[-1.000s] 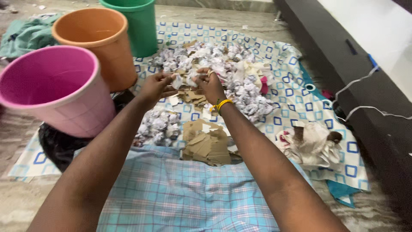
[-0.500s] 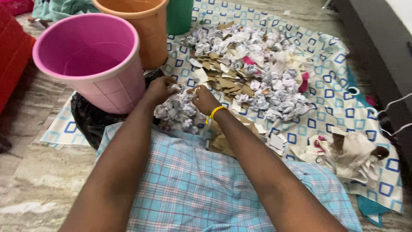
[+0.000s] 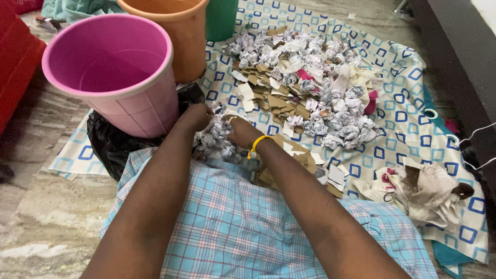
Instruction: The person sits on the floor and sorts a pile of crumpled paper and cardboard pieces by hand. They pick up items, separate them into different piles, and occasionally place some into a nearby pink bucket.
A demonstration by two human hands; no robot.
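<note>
My left hand (image 3: 195, 117) and my right hand (image 3: 241, 133), which has a yellow bangle at the wrist, press together on a small heap of crumpled paper balls (image 3: 214, 139) at the near edge of a white cloth with blue squares (image 3: 403, 124). Both hands curl around balls from this heap. A larger pile of crumpled paper and brown cardboard scraps (image 3: 310, 82) lies farther out on the cloth. A pink bucket (image 3: 111, 72) stands just left of my left hand.
An orange bucket (image 3: 178, 31) and a green bucket (image 3: 222, 18) stand behind the pink one. A black plastic bag (image 3: 116, 147) lies under the pink bucket. Flat cardboard pieces (image 3: 294, 160) and a crumpled wrapper bundle (image 3: 423, 188) lie at right. Dark furniture (image 3: 460, 57) borders the right side.
Both hands drew back from the far pile to the small heap close to my lap. The view tilted left and down, bringing the pink bucket closer.
</note>
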